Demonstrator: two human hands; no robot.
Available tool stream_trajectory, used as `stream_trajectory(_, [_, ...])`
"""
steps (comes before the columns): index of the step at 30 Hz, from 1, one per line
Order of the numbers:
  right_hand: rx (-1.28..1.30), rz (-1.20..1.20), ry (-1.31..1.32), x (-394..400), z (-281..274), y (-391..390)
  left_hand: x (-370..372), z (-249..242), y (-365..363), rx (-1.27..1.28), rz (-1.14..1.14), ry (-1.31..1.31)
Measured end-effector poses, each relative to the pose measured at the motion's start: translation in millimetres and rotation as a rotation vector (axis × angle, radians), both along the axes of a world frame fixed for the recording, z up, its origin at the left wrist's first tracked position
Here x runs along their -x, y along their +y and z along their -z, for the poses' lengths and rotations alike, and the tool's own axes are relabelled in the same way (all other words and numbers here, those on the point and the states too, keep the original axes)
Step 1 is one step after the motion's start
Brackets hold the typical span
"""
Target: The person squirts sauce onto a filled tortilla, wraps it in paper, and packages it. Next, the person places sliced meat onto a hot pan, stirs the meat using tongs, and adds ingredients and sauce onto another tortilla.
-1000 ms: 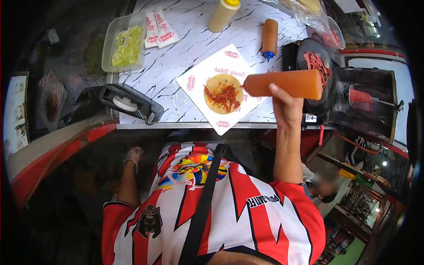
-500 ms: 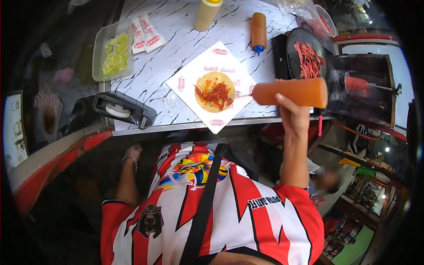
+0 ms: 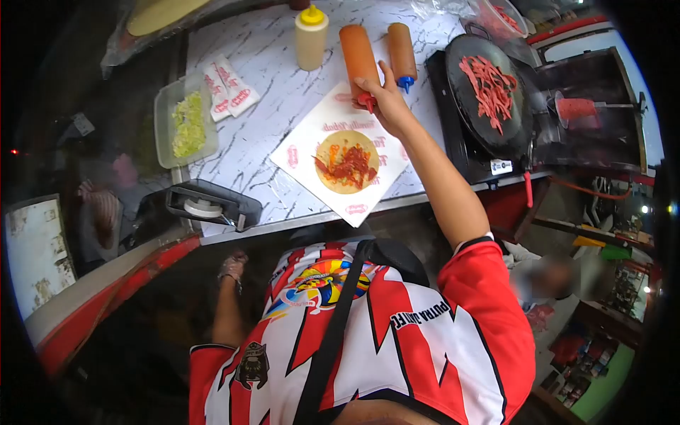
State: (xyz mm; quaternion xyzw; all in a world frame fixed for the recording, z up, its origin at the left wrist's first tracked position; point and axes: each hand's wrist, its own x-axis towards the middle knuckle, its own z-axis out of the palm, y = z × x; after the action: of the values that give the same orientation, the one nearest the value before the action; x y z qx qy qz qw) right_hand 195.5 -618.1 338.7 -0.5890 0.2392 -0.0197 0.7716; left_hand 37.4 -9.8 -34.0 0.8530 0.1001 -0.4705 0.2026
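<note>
My right hand [image 3: 383, 103] is closed around the nozzle end of an orange squeeze bottle [image 3: 358, 53]; its red nozzle points toward me. The bottle is at the far edge of a printed paper sheet [image 3: 297, 152]. On that sheet, a round flatbread [image 3: 328, 144] carries shredded red filling [image 3: 347, 166] with orange sauce. Right of my hand is a brown squeeze bottle [image 3: 401, 53] with a blue cap. My left hand [image 3: 234, 265], in a clear glove, hangs below the counter edge beside my body, apart from the food; its fingers are too dim to read.
A yellow-capped bottle [image 3: 311, 42] stands at the back. Left are a tub of shredded lettuce [image 3: 187, 131], printed paper sleeves [image 3: 230, 88] and a black tape dispenser [image 3: 212, 204]. On the right, meat strips [image 3: 489, 88] lie on a black griddle [image 3: 464, 124]. Another person [image 3: 542, 283] is at lower right.
My right hand has moved the orange bottle from the flatbread's right side to behind the paper sheet. My left hand still hangs low. The view has shifted slightly.
</note>
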Motion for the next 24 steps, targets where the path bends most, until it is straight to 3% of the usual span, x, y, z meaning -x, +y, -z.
stream_trajectory(2, [-0.011,0.047,0.049,-18,4,-1,17,46,40,0.245,-0.083,0.01])
stream_trajectory(5, [0.89,0.216,-0.259,-41,40,-20,41,11,39,0.294,-0.365,-0.051])
stream_trajectory(6, [1.019,0.283,-0.24,-39,27,-9,56,6,47,0.279,-0.311,-0.112])
stream_trajectory(8, [0.915,0.201,-0.367,-52,31,29,74,10,61,0.251,-0.172,-0.235])
stream_trajectory(10, [0.699,0.2,-0.345,-79,50,62,91,27,82,0.707,-0.56,0.133])
stream_trajectory(11, [0.804,0.176,-0.275,-104,64,63,87,4,71,0.85,-0.756,0.345])
stream_trajectory(12, [0.909,0.149,-0.199,-126,74,59,102,21,82,0.64,-0.397,0.125])
stream_trajectory(13, [0.907,0.088,-0.167,-139,71,54,106,9,76,0.26,0.081,-0.103])
stream_trajectory(14, [0.897,0.024,-0.13,-143,62,54,105,-23,58,-0.078,0.377,-0.256])
stream_trajectory(15, [0.653,-0.021,-0.148,-141,52,65,100,-33,51,-0.131,0.369,-0.251])
stream_trajectory(17, [0.171,-0.084,-0.142,-118,46,79,84,-40,47,-0.007,0.127,-0.137])
stream_trajectory(19, [0.299,-0.211,-0.15,-50,27,86,62,-64,29,0.145,-0.19,-0.001])
stream_trajectory(20, [0.529,-0.323,-0.158,-11,-4,74,51,-79,15,0.19,-0.296,0.06])
stream_trajectory(21, [0.354,-0.353,-0.163,14,-26,46,49,-71,13,0.2,-0.352,0.108])
stream_trajectory(22, [0.469,-0.096,-0.321,24,-35,20,48,-59,15,0.207,-0.408,0.154])
stream_trajectory(23, [0.04,-0.046,-0.521,28,-51,-15,43,-53,19,0.207,-0.457,0.197])
stream_trajectory(24, [0.009,-0.05,-0.502,38,-79,-9,30,-96,-10,0.041,-0.102,0.02])
